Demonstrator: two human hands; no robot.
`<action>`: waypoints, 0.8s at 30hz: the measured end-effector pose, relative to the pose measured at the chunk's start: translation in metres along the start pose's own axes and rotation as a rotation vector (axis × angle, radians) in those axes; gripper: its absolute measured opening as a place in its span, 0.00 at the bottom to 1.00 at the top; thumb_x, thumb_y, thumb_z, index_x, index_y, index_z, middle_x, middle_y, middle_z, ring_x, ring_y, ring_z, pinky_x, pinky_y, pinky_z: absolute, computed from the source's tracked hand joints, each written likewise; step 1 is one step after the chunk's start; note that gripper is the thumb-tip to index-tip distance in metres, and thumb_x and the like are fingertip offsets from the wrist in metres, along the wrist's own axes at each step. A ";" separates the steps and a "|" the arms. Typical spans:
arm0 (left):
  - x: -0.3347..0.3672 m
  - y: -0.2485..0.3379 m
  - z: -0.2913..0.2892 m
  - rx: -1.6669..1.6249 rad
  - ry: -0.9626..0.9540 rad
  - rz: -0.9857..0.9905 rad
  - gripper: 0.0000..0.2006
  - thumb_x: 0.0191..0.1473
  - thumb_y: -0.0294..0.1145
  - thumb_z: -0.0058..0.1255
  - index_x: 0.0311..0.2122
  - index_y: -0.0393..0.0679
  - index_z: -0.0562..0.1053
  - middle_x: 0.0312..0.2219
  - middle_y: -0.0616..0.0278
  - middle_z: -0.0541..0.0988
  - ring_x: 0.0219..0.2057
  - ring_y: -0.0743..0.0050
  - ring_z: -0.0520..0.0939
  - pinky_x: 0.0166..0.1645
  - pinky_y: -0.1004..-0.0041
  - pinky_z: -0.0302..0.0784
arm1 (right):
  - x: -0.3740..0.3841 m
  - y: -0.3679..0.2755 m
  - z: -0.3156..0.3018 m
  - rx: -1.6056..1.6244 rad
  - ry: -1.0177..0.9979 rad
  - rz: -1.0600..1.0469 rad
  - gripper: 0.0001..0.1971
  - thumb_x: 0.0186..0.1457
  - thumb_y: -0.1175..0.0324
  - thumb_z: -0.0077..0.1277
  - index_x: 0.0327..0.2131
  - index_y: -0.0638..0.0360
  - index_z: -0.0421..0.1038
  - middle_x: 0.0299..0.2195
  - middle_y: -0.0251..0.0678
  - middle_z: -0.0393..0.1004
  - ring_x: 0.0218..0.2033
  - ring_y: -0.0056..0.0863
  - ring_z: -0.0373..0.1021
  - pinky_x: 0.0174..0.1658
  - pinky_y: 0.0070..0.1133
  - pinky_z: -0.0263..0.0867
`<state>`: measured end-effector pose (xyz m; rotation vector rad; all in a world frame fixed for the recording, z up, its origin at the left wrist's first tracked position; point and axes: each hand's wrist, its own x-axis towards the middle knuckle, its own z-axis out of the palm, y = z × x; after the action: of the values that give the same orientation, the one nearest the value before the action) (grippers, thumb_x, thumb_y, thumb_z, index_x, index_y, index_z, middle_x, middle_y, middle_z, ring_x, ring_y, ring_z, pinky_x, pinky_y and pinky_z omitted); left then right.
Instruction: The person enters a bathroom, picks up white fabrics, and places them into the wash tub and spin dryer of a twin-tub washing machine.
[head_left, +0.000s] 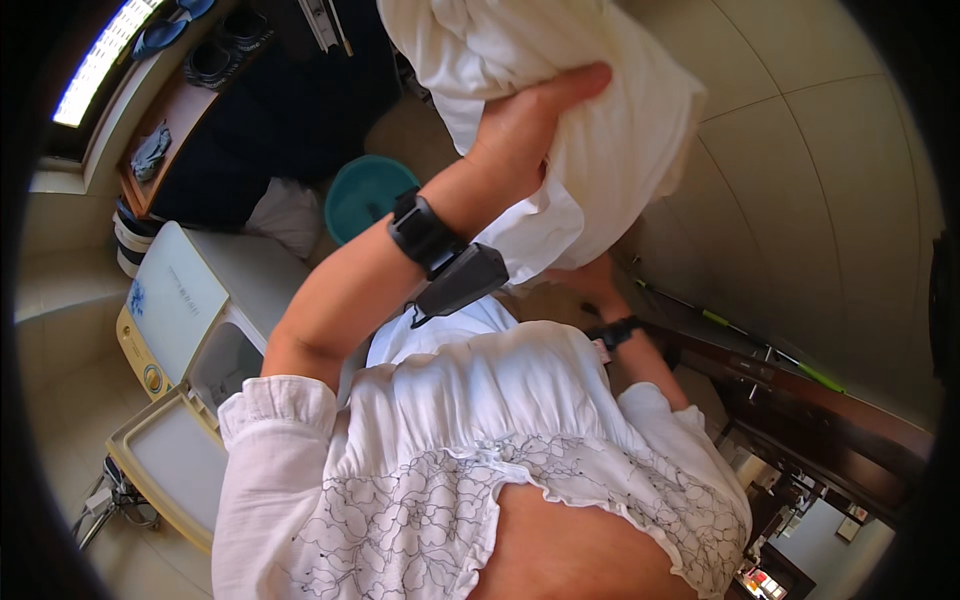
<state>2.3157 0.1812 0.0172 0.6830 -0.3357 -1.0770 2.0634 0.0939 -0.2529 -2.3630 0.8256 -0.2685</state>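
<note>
A large piece of white cloth [640, 130] hangs in folds in front of me, its upper part running out of view at the top. My left hand [525, 125] grips it from the left, the thumb lying over the fabric and the other fingers lost in the folds. Lower down, my right hand [592, 278] is at the cloth's bottom edge. Its fingers are hidden behind the fabric, so its grip does not show. Both wrists wear black bands, and a dark grey device [465, 280] hangs by the left one.
Left of me stands a white washing machine [185, 290] with a raised lid [165, 465]. Beyond it are a teal basin [365, 195] and a white bag [285, 215]. Dark shoes [210, 65] sit on a wooden ledge by the window. A pole with green sections [820, 375] leans along the tiled wall at right.
</note>
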 end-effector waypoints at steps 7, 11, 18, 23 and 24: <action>-0.076 0.125 0.041 0.012 -0.232 0.265 0.22 0.52 0.36 0.55 0.51 0.40 0.69 0.42 0.59 0.78 0.42 0.66 0.79 0.47 0.70 0.76 | 0.088 -0.096 0.081 0.596 -0.200 0.122 0.39 0.46 0.63 0.59 0.60 0.60 0.52 0.59 0.43 0.57 0.58 0.39 0.58 0.60 0.33 0.55; -0.125 0.201 -0.013 0.389 -0.135 0.777 0.23 0.54 0.39 0.54 0.53 0.40 0.68 0.48 0.56 0.74 0.48 0.67 0.76 0.52 0.68 0.74 | 0.118 -0.130 0.085 0.986 -0.295 0.187 0.33 0.52 0.63 0.53 0.60 0.61 0.53 0.59 0.42 0.58 0.58 0.38 0.59 0.60 0.33 0.56; -0.322 0.201 -0.087 1.125 0.745 1.388 0.21 0.55 0.36 0.53 0.51 0.38 0.69 0.47 0.58 0.75 0.50 0.65 0.74 0.54 0.67 0.71 | 0.156 -0.236 0.026 1.163 -0.588 -0.398 0.24 0.63 0.61 0.44 0.59 0.60 0.56 0.58 0.39 0.61 0.57 0.34 0.60 0.58 0.32 0.60; -0.376 0.101 -0.187 -0.061 0.742 1.179 0.29 0.60 0.54 0.40 0.57 0.41 0.64 0.51 0.62 0.73 0.51 0.63 0.73 0.56 0.67 0.68 | 0.158 -0.364 -0.010 1.249 -0.711 -0.222 0.23 0.62 0.59 0.46 0.55 0.61 0.60 0.53 0.38 0.67 0.52 0.30 0.66 0.53 0.29 0.66; -0.389 0.078 -0.208 -0.094 0.803 1.153 0.32 0.60 0.59 0.36 0.58 0.43 0.63 0.52 0.62 0.71 0.53 0.62 0.71 0.58 0.64 0.67 | 0.141 -0.396 -0.007 1.240 -0.738 -0.228 0.20 0.61 0.62 0.46 0.54 0.62 0.62 0.50 0.38 0.69 0.49 0.30 0.68 0.51 0.28 0.67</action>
<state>2.3121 0.6226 -0.0598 0.6327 0.0538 0.3028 2.3676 0.2476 -0.0066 -1.1846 -0.0457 0.0360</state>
